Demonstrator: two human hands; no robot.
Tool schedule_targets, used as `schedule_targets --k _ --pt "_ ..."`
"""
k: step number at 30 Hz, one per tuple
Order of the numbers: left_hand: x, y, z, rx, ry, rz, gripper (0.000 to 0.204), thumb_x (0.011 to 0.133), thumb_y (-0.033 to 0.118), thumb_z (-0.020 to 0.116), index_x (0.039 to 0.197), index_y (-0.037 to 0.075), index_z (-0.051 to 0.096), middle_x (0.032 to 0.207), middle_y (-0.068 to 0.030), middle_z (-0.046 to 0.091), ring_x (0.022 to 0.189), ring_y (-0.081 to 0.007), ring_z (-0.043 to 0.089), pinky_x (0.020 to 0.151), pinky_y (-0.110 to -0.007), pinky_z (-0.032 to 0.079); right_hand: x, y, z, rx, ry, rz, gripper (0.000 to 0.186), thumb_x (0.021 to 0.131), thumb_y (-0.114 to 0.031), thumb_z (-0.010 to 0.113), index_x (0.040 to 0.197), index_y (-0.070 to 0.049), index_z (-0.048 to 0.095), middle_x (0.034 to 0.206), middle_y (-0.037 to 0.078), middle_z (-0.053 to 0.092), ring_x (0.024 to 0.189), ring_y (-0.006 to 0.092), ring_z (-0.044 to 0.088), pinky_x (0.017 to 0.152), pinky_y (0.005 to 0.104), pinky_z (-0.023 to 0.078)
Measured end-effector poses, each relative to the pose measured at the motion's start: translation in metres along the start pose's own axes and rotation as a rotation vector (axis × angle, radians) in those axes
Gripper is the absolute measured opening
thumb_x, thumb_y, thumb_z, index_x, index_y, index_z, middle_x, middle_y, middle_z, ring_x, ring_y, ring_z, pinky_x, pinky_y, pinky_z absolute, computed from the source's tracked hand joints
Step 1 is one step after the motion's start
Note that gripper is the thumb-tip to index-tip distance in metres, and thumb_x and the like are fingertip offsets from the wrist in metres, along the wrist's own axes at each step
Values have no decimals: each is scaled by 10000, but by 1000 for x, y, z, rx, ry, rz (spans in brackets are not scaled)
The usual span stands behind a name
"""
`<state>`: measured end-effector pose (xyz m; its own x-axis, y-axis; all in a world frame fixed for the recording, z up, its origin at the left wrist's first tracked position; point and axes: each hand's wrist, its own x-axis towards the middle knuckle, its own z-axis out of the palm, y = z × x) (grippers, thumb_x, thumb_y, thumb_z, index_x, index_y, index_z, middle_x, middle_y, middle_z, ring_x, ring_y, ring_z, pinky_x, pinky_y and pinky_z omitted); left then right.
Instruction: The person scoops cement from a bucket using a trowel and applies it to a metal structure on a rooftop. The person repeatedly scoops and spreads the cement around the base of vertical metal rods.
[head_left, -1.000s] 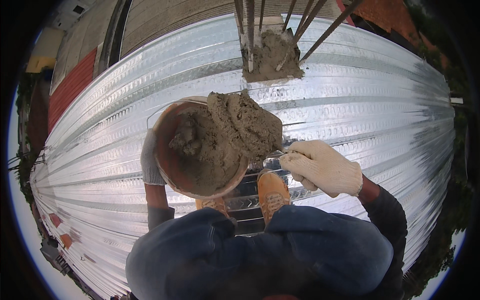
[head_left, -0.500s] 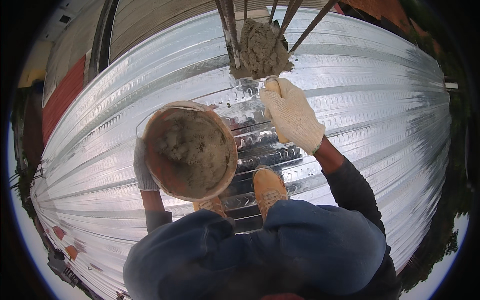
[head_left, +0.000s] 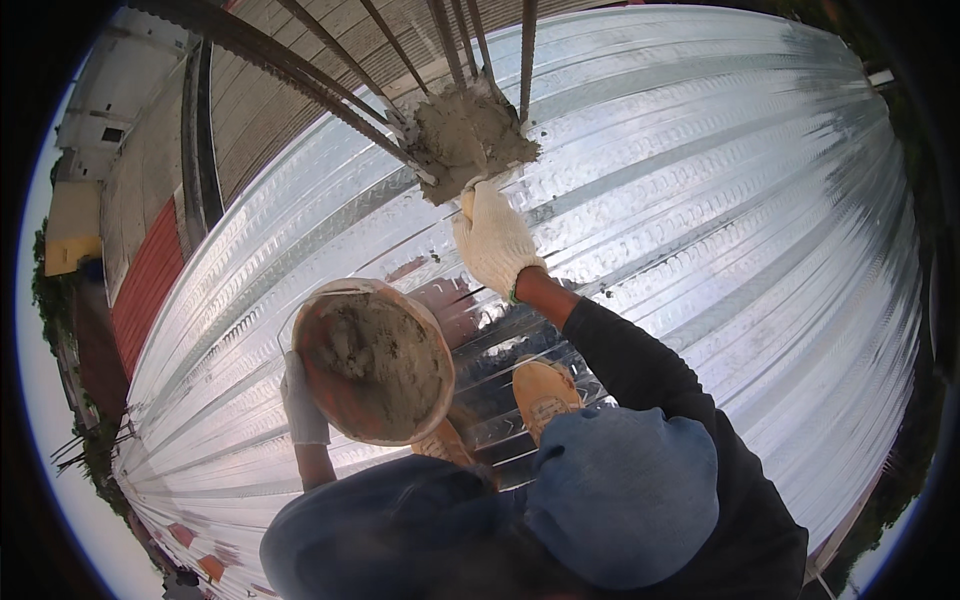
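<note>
Two gloved hands: left hand (head_left: 303, 400) gripping upward-facing mortar bucket (head_left: 373, 362), right hand (head_left: 493, 243) pressed flat against mortar mound (head_left: 468, 140)

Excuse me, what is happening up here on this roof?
A person stands on a corrugated metal roof. The gloved left hand holds a round bowl smeared with wet mortar. The gloved right hand reaches forward and presses on a mortar lump packed around the base of several steel rods. Orange shoes show below.

No pkgs, labels, signs, screens.
</note>
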<state>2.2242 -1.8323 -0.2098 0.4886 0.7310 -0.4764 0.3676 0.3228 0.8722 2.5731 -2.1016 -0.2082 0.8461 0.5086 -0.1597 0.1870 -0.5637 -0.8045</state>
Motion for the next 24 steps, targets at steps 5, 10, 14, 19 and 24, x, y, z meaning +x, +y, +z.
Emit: schedule_targets --k 5,10,14,19,24 --pt "-12 13 14 217 124 93 643 1196 509 538 1426 -71 694 1303 -135 753 1150 -215 702 989 -386 594 -22 -12 6 243 -73 186 359 1011 -221 596 1214 66 518 1139 354 666 1140 559 659 973 610 511" --pt "-17 11 21 204 195 170 592 1200 484 535 1371 -52 722 1230 -104 758 1090 -178 688 932 -362 586 10 -6 37 -124 -198 -121 335 1015 -232 625 1158 70 602 1114 317 696 1142 431 717 912 549 536" --pt "-15 11 32 266 171 176 576 1201 481 536 1341 -43 732 1207 -93 758 1061 -159 679 902 -345 575 61 7 55 -367 -194 -238 231 1020 -206 631 1025 8 717 1157 272 735 1037 345 773 816 466 554" --pt "-16 11 17 289 173 182 558 1193 502 563 1331 -7 744 1204 -79 767 1046 -159 706 879 -334 602 76 -2 38 -142 -388 -126 351 1065 -248 573 1214 69 599 1183 354 728 1105 505 756 923 557 594" --pt "-31 22 18 318 240 197 581 1205 485 528 1340 -38 742 1203 -97 776 1071 -175 697 933 -349 585 49 -19 37 83 -105 64 418 1067 -274 572 1276 87 542 1185 361 728 1141 547 727 974 600 577"
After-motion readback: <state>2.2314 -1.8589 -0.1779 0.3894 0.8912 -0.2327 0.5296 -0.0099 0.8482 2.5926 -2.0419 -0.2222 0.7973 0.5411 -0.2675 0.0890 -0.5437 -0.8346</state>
